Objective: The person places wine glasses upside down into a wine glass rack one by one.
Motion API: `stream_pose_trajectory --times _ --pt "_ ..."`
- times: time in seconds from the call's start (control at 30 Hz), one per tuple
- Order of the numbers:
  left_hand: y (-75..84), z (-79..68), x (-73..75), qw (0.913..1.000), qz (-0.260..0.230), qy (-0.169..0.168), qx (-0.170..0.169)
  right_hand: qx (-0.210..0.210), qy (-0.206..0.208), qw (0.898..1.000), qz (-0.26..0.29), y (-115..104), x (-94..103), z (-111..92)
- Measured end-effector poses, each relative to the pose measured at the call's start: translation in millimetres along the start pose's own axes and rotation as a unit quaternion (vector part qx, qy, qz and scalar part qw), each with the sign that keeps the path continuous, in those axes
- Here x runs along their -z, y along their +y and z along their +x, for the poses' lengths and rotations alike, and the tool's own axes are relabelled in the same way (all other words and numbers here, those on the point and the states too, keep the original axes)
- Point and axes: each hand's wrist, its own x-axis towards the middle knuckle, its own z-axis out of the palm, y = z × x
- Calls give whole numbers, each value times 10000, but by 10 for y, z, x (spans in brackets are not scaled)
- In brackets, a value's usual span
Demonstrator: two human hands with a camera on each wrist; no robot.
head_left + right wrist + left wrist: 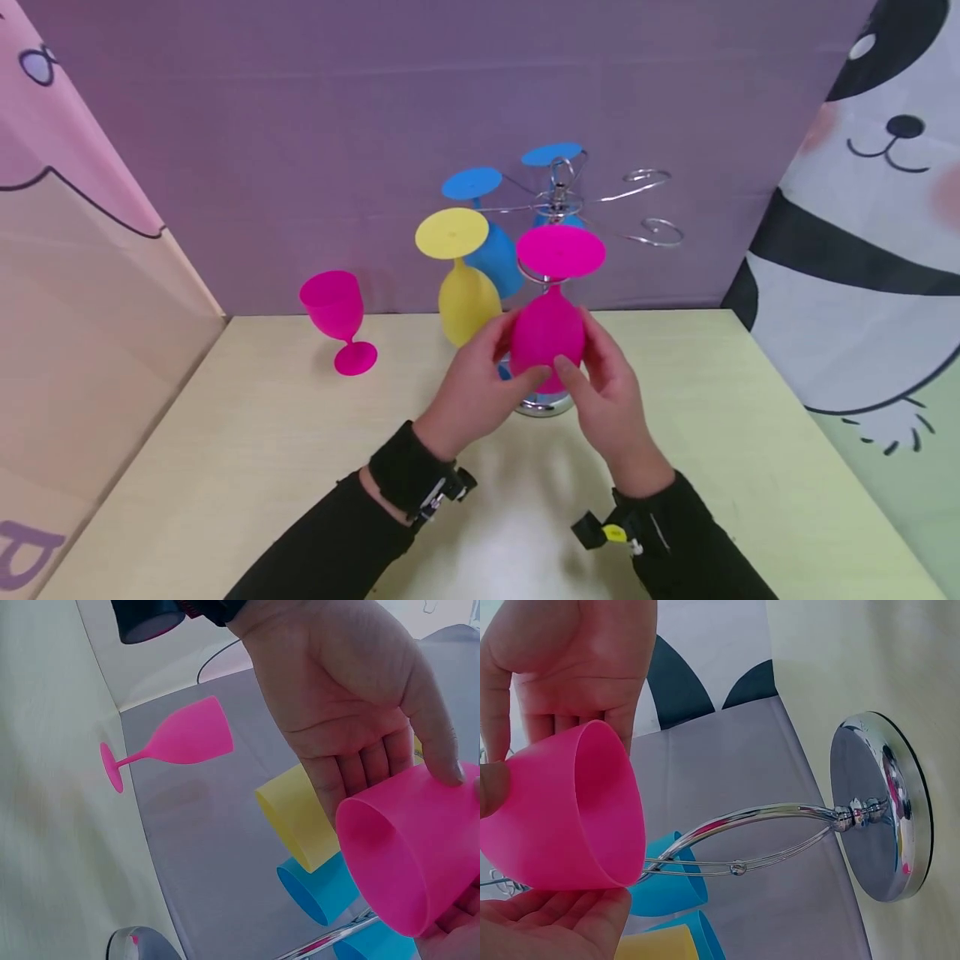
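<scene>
A pink goblet hangs upside down at the front of a chrome wire rack, its round foot uppermost and its mouth downward. My left hand grips the bowl from the left, thumb on the near side. From the right, my right hand holds the same bowl, its thumb close to the left one. The left wrist view shows the bowl's rim between both palms, off the rack's round base. Whether the stem sits fully in the wire loop is hidden.
An upturned yellow goblet and several blue goblets hang on the rack's left and back. Two curled wire arms reach right. Another pink goblet stands upright at the table's back left. Behind is a purple cloth wall.
</scene>
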Motion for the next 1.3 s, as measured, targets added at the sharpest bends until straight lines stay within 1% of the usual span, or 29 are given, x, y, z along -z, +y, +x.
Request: stream_pose_trajectory --times 0.3,0.4,0.53,0.63,0.73,0.8,0.9,1.0,1.1,1.23,1.3 --pt "7 -21 -12 9999 150 41 -61 50 64 9999 -101 -60 6 7" --pt "24 -44 -8 9993 348 110 -88 32 127 9999 -73 -82 0 0" --pt "68 -113 18 9973 688 257 -30 -43 275 9996 11 -145 9 -25" --pt "112 -188 58 9966 745 354 24 -53 366 9993 70 -223 20 -50" --pt "166 -278 110 9965 690 468 -36 82 456 9989 99 -306 28 -80" --pt "198 -348 149 9963 623 573 -138 219 522 9983 124 -357 30 -101" --pt "240 -475 214 9957 466 741 -300 560 584 9963 276 -414 15 -127" --pt "261 -606 274 9946 392 866 -418 811 654 9939 372 -458 -3 -158" --pt "263 -715 324 9924 465 1001 -548 937 715 9925 312 -487 -5 -189" --pt "261 -817 384 9874 576 1211 -836 1087 728 9912 213 -529 2 -224" --pt "261 -862 413 9843 629 1317 -989 1217 697 9897 273 -554 -7 -239"
